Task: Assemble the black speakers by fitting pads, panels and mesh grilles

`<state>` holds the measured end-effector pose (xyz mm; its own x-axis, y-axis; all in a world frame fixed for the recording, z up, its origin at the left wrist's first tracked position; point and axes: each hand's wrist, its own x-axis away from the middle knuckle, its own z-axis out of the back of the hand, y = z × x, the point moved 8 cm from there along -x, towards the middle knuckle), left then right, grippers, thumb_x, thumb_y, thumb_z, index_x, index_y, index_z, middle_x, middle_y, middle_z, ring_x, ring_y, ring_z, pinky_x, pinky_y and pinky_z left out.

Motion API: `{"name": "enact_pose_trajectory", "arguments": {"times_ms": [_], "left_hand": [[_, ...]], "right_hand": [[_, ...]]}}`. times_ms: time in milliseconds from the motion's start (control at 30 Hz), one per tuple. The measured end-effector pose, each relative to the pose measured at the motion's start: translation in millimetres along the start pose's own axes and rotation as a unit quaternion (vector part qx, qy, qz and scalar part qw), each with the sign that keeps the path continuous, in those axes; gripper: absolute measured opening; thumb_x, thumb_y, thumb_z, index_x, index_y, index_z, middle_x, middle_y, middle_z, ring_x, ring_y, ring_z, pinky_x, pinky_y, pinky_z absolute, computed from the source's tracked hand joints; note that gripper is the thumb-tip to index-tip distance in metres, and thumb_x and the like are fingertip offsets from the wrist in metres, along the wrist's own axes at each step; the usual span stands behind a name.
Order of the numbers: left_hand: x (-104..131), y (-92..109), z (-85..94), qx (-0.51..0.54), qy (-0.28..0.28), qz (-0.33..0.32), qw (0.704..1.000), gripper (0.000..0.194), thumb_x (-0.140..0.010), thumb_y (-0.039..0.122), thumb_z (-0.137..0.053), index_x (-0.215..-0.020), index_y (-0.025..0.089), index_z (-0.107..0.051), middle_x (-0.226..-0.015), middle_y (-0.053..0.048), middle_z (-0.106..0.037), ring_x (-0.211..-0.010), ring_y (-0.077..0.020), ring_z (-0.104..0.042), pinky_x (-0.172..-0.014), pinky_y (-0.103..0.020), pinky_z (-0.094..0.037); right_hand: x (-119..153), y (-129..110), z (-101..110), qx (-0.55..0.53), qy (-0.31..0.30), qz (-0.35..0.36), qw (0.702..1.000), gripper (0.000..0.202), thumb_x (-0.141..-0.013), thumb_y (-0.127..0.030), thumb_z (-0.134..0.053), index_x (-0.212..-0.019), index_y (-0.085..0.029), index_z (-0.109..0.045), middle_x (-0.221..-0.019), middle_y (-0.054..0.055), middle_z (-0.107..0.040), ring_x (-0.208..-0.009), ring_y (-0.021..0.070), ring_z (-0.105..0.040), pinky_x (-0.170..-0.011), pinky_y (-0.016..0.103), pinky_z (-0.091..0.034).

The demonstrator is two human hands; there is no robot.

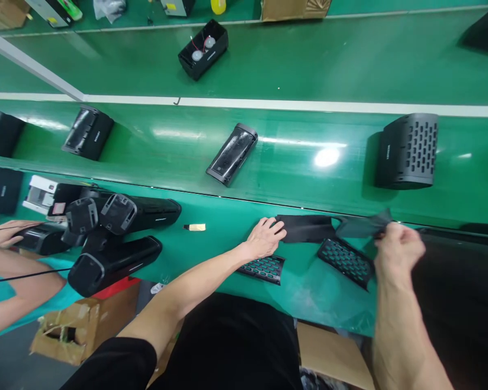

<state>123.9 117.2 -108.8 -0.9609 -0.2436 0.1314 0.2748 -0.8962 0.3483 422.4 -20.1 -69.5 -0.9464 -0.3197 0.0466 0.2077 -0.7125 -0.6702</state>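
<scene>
My left hand (266,238) rests with spread fingers on the left end of a flat black sheet (305,228), just above a black perforated grille (264,269). My right hand (399,250) is closed on the far end of a thin, dark, see-through sheet (361,225), which is raised and slightly blurred. This sheet meets the black one near its right end; whether they are joined I cannot tell. Between my hands a second black slotted grille (345,261) lies tilted on the green bench.
Beyond the bench edge, a green conveyor (301,162) carries black speaker housings, including a slotted one (406,151) and a slim one (232,154). Stacked black speakers (117,260) stand left, beside a co-worker's hand (12,233). A yellow-tagged piece (195,227) lies nearby.
</scene>
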Motion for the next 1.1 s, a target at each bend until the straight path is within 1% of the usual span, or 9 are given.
{"name": "enact_pose_trajectory", "arguments": {"times_ms": [200, 333, 400, 533, 600, 667, 800, 967, 1100], "left_hand": [[-9, -4, -0.9, 0.022, -0.008, 0.022, 0.999, 0.027, -0.098, 0.022, -0.054, -0.121, 0.018, -0.069, -0.141, -0.014, -0.062, -0.124, -0.0331, -0.053, -0.102, -0.051, -0.042], [-12, -10, 12.6, 0.206, 0.045, 0.100, 0.972, 0.021, -0.097, 0.024, -0.058, -0.111, 0.017, -0.072, -0.136, -0.016, -0.066, -0.130, -0.0346, -0.052, -0.110, -0.054, -0.041], [-6, -14, 16.9, 0.415, 0.088, 0.170, 0.890, 0.029, -0.099, 0.037, -0.062, -0.118, 0.017, -0.070, -0.135, -0.017, -0.067, -0.129, -0.0323, -0.056, -0.110, -0.052, -0.043], [18, 9, 1.3, 0.806, 0.017, 0.238, 0.542, 0.073, -0.082, 0.071, -0.076, -0.132, 0.020, -0.064, -0.123, -0.016, -0.071, -0.103, -0.0252, -0.070, -0.092, -0.044, -0.054], [36, 16, 1.3, 0.853, 0.009, 0.261, 0.452, 0.077, -0.064, 0.063, -0.093, -0.122, 0.018, -0.069, -0.112, -0.012, -0.073, -0.095, -0.0219, -0.070, -0.087, -0.038, -0.054], [55, 8, 4.0, 0.838, 0.046, 0.295, 0.457, 0.069, -0.054, 0.049, -0.102, -0.107, 0.015, -0.074, -0.099, -0.006, -0.073, -0.088, -0.0181, -0.067, -0.084, -0.032, -0.051], [83, -9, 9.9, 0.772, 0.058, 0.304, 0.555, 0.053, -0.058, 0.046, -0.099, -0.093, 0.013, -0.076, -0.083, -0.001, -0.069, -0.078, -0.0145, -0.061, -0.079, -0.029, -0.048], [104, -24, 6.4, 0.719, 0.032, 0.309, 0.621, 0.044, -0.065, 0.042, -0.093, -0.093, 0.014, -0.075, -0.080, 0.001, -0.068, -0.074, -0.0126, -0.058, -0.073, -0.026, -0.046], [118, -36, -4.2, 0.717, 0.042, 0.351, 0.601, 0.046, -0.063, 0.042, -0.093, -0.093, 0.014, -0.071, -0.082, 0.000, -0.068, -0.074, -0.0131, -0.060, -0.070, -0.025, -0.047]], "right_hand": [[8, -28, 83, -0.108, 0.150, 0.004, 0.983, 0.014, -0.080, -0.038, -0.063, -0.078, -0.024, -0.061, -0.065, 0.002, -0.053, -0.058, 0.0233, -0.055, -0.066, 0.047, -0.050], [62, -42, 51, -0.366, -0.023, -0.067, 0.928, 0.025, -0.072, -0.044, -0.086, -0.077, -0.027, -0.067, -0.069, 0.001, -0.063, -0.063, 0.0230, -0.061, -0.065, 0.045, -0.058], [106, -47, 12, -0.460, -0.156, -0.148, 0.861, 0.028, -0.071, -0.044, -0.091, -0.081, -0.025, -0.073, -0.081, 0.002, -0.074, -0.072, 0.0214, -0.068, -0.071, 0.041, -0.062], [192, -41, -46, -0.527, -0.259, -0.281, 0.759, 0.023, -0.079, -0.041, -0.087, -0.092, -0.025, -0.079, -0.102, 0.004, -0.082, -0.091, 0.0236, -0.075, -0.087, 0.041, -0.063], [217, -35, -61, -0.541, -0.265, -0.318, 0.732, 0.019, -0.080, -0.039, -0.087, -0.093, -0.027, -0.080, -0.105, 0.003, -0.082, -0.098, 0.0245, -0.075, -0.093, 0.042, -0.061], [231, -32, -72, -0.548, -0.287, -0.342, 0.708, 0.019, -0.080, -0.043, -0.086, -0.090, -0.028, -0.079, -0.103, 0.002, -0.082, -0.098, 0.0253, -0.075, -0.093, 0.044, -0.061], [244, -39, -92, -0.519, -0.379, -0.357, 0.678, 0.057, -0.076, -0.078, -0.078, -0.102, -0.027, -0.077, -0.103, 0.008, -0.080, -0.090, 0.0283, -0.075, -0.075, 0.046, -0.062], [233, -20, -105, -0.346, -0.339, -0.288, 0.826, 0.061, -0.050, -0.046, -0.104, -0.101, -0.026, -0.076, -0.079, -0.001, -0.077, -0.065, 0.0178, -0.067, -0.061, 0.029, -0.054], [234, -6, -113, -0.342, -0.335, -0.278, 0.833, 0.050, -0.055, -0.052, -0.098, -0.089, -0.022, -0.077, -0.082, 0.005, -0.079, -0.070, 0.0221, -0.072, -0.070, 0.035, -0.059]]}}
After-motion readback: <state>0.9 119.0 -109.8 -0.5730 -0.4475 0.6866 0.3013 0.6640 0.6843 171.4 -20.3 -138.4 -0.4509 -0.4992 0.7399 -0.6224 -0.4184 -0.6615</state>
